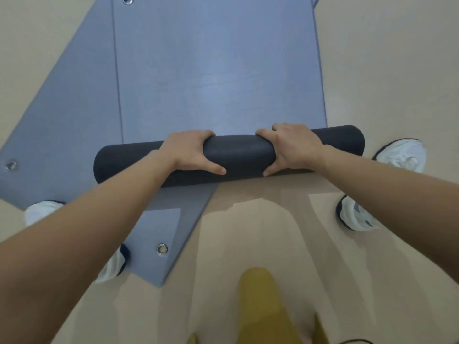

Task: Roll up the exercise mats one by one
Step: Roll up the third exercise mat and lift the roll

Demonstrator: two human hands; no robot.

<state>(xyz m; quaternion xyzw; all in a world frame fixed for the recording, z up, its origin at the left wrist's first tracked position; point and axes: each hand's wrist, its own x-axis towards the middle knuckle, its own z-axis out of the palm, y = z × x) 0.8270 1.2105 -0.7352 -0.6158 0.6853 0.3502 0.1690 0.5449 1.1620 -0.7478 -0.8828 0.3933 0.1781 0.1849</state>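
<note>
Dark roll point(238, 155) of the top blue mat point(218, 70) lies crosswise on the floor point(385, 58), with a long flat stretch ahead. Left hand point(191, 151) and right hand point(293, 147) grip it near the middle, fingers curled over the top, thumbs on the near side. Second mat point(74, 120) lies angled underneath. Step: mid-roll on this mat. Next move probably needs an even forward push, edges kept aligned.

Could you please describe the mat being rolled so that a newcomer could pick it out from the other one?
On the beige floor two blue mats overlap. The top mat runs straight away from the person, over the skewed mat. Unlike that flat neighbour, its near end is wound into a dark roll gripped by the left hand and right hand.
</note>
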